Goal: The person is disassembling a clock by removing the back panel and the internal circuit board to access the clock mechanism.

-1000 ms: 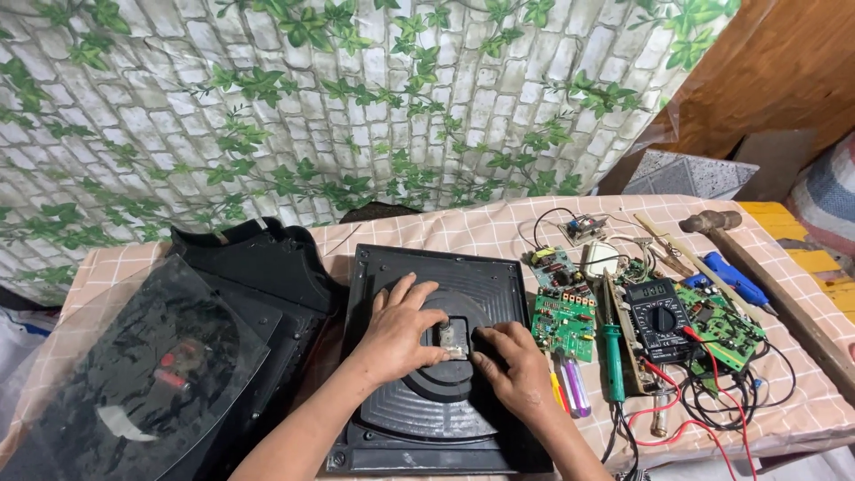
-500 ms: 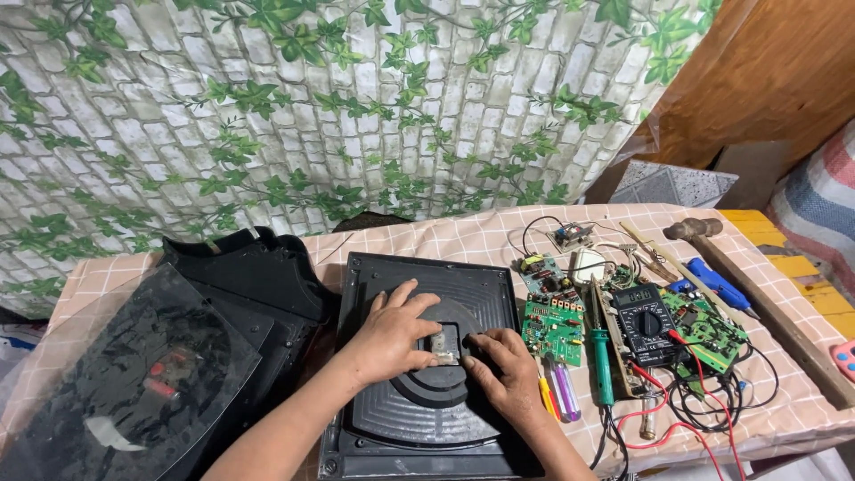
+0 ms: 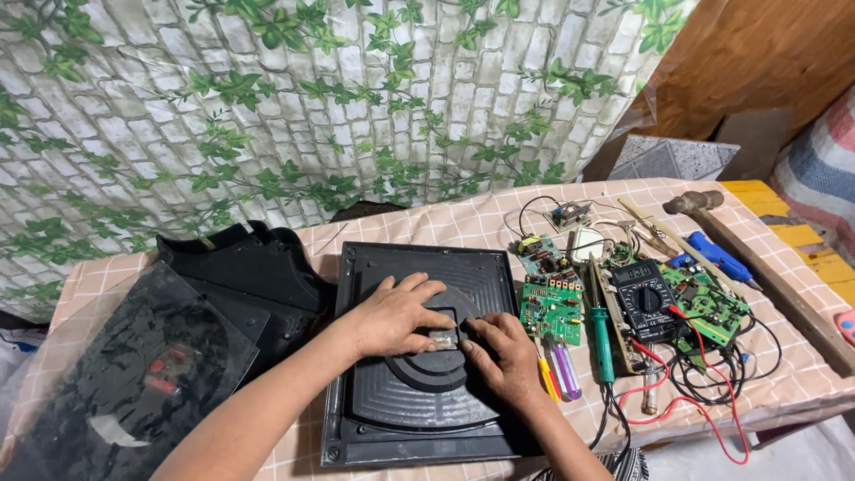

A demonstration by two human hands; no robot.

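Looking down from the head view, we see both hands on a square black plastic panel with raised concentric rings point(image 3: 427, 356), which lies flat on the pink checked tablecloth point(image 3: 463, 218). Our left hand point(image 3: 396, 312) lies palm-down near the panel's centre, fingers point(image 3: 419, 285) spread loosely, fingertips touching a small pale rectangular part point(image 3: 443, 338). Our right hand point(image 3: 503, 356) rests just beside it, fingers curled, pinching that part from the other side. To the left lie a black moulded plastic housing point(image 3: 249, 272) and a glossy dark glass plate point(image 3: 116, 383). To the right, near the panel, sit a green circuit board point(image 3: 550, 307), a green-handled soldering iron point(image 3: 604, 343), a black digital multimeter point(image 3: 646, 298) and a wooden-handled hammer point(image 3: 704, 203).
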